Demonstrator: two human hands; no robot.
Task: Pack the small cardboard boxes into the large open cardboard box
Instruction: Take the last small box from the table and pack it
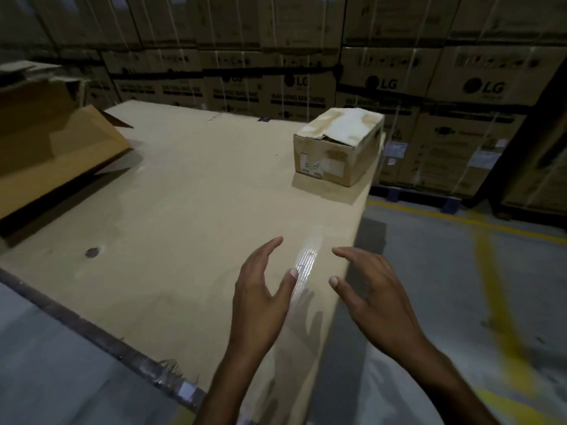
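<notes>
Hovering above the cardboard top [184, 194], both hands are holding nothing: the left hand [260, 289] and the right hand [377, 289] are spreading their fingers wide, palms turned toward each other, with a gap between them. Under that gap a strip of clear tape [306, 259] is glinting on the top.

The small box [331, 154] is sitting well ahead of the hands, at the far right edge of the top, close to the drop to the floor [460, 271]. Its lid is looking crumpled and torn, with one flap sagging, so that face is probably giving way under any pressure. The side walls are looking squarer and stiffer. It is likely light enough for two hands, though nothing is showing of its contents. Taking it by two opposite sides, palms flat and low, is looking like the safest hold, and dry cardboard is unlikely to be slipping.

The big box [52, 148] is lying at the far left, flaps open, well apart from the small box.
</notes>
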